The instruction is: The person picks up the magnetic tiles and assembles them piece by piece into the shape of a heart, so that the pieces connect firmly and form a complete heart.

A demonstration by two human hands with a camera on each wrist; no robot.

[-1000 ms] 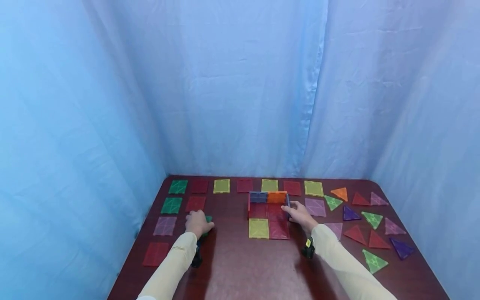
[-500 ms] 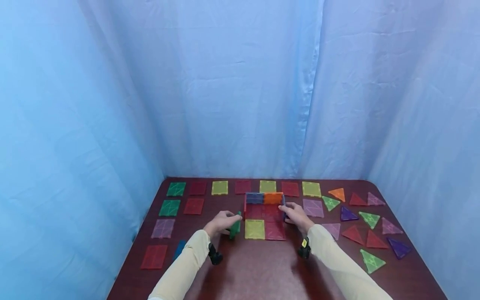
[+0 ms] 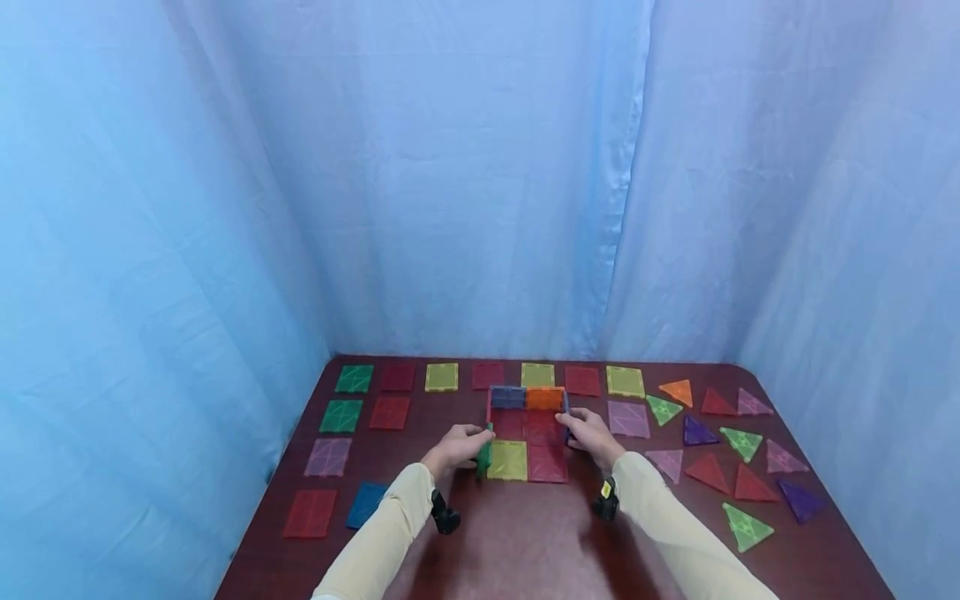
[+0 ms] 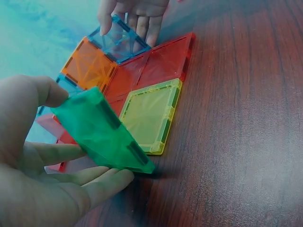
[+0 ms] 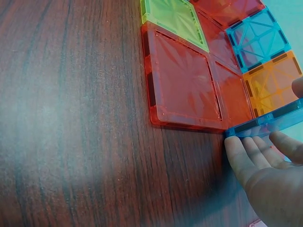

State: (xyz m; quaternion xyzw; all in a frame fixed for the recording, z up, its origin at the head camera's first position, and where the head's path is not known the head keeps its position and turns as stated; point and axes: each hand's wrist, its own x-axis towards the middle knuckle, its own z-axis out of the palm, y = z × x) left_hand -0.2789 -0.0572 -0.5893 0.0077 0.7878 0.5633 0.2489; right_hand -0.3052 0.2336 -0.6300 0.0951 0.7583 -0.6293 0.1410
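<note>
My left hand (image 3: 453,448) pinches a green square magnetic tile (image 4: 102,130) by its top and bottom edges. The tile stands tilted at the left edge of a flat yellow tile (image 4: 149,116). That yellow square and several red tiles (image 5: 184,80) form a floor on the table. Upright along its back are a blue tile (image 5: 260,38) and an orange tile (image 5: 272,82), with a red wall tile (image 3: 489,402) at the left. On the right, my right hand (image 3: 591,433) holds a standing blue tile (image 5: 267,122), thumb on top and fingers along its outer side.
Flat square tiles, such as a red one (image 3: 310,513) and a blue one (image 3: 367,504), lie along the table's left side and back. Triangular tiles (image 3: 746,527) are spread at the right. Blue curtains (image 3: 465,183) hang close behind the table and at both sides.
My left hand has carried the green tile from the left side rightward to the yellow tile, uncovering a flat blue tile. My right hand stays at the standing blue tile.
</note>
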